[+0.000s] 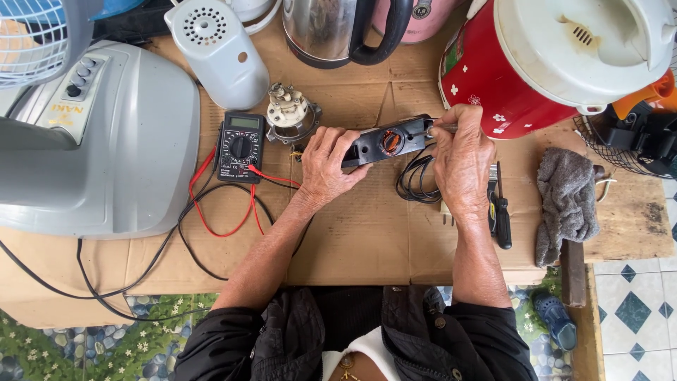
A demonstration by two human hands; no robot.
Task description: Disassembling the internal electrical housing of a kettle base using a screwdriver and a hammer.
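Observation:
My left hand (326,164) grips the near end of a black plastic appliance part (386,141) with a round copper-coloured opening in it, held just above the cardboard-covered table (367,240). My right hand (462,156) closes on its far end and pinches a thin metal tool or pin (443,128) against it. A coil of black cord (417,180) lies under the part.
A black multimeter (240,145) with red and black leads sits to the left, beside a small motor (290,113). A grey fan base (106,141), grey motor cover (218,49), steel kettle (338,28) and red rice cooker (557,63) ring the work area. Screwdrivers (499,212) and a grey rag (566,201) lie right.

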